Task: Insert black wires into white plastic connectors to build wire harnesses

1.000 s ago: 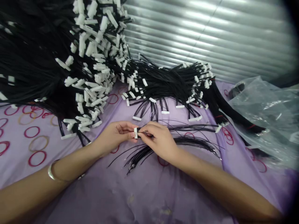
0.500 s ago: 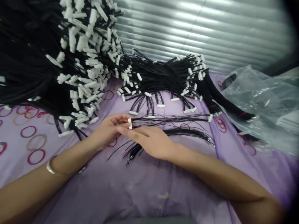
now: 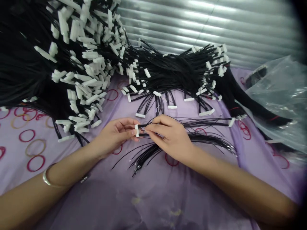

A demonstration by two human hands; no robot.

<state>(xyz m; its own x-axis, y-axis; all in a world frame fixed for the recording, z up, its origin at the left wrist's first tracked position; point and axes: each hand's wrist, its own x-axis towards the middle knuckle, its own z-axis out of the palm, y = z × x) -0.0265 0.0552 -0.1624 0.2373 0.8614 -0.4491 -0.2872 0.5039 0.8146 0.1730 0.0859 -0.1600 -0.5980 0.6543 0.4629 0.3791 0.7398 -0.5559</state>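
My left hand (image 3: 114,134) pinches a small white connector (image 3: 136,130) between thumb and fingers at the middle of the purple cloth. My right hand (image 3: 170,137) meets it from the right, fingertips pinched on a thin black wire (image 3: 192,124) at the connector's face. That wire and a few others run right to a second white connector (image 3: 231,122). A loose bundle of black wires (image 3: 203,140) lies under and beside my right hand, its metal-tipped ends fanning toward me.
A large heap of black wire harnesses with white connectors (image 3: 79,64) fills the left and back. A smaller bundle (image 3: 177,73) lies behind my hands. Red and tan rubber bands (image 3: 31,143) dot the purple cloth (image 3: 148,198). A clear plastic bag (image 3: 280,99) sits at right.
My right hand lay flat with fingers extended half a second ago; its fingertips have now come back up and pinched at the connector. My left hand has kept hold of the connector.
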